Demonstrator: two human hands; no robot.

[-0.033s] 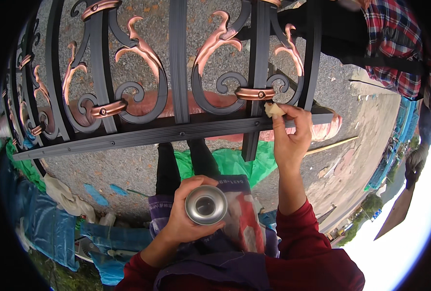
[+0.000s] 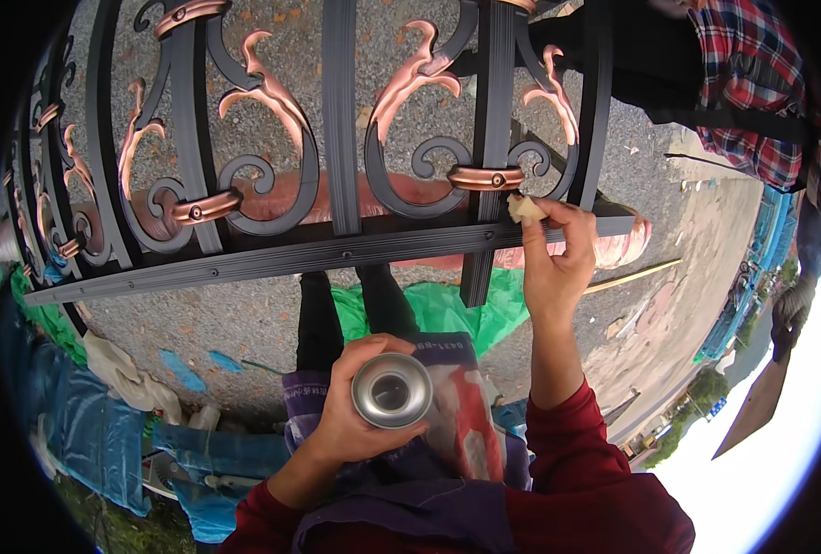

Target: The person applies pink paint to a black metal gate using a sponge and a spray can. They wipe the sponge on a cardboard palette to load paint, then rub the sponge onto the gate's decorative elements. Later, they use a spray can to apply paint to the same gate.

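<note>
A round silver metal can (image 2: 392, 391) sits in my left hand (image 2: 341, 420), whose fingers wrap round its side; its dished end faces up. Between the thumb and fingers of my right hand (image 2: 558, 263) is a small pale-yellow piece of sponge (image 2: 525, 210). It is close to the copper-coloured collar (image 2: 487, 178) near the right end of a black metal fence panel (image 2: 318, 255); whether it touches the metal I cannot tell. Black scrolls with copper-coloured leaf tips (image 2: 281, 100) fill the spaces between the panel's upright bars.
Beneath the panel lies a pink wrapped bundle (image 2: 627, 245). Green plastic sheeting (image 2: 498, 309) is on the gravel by my legs. Bundles in blue plastic (image 2: 87, 429) lie at lower left. At upper right is a person in a plaid shirt (image 2: 752, 88), and a gloved hand (image 2: 789, 309) hangs at the right edge.
My right hand has shifted very slightly to the right with the sponge. My left hand and the can stay in place.
</note>
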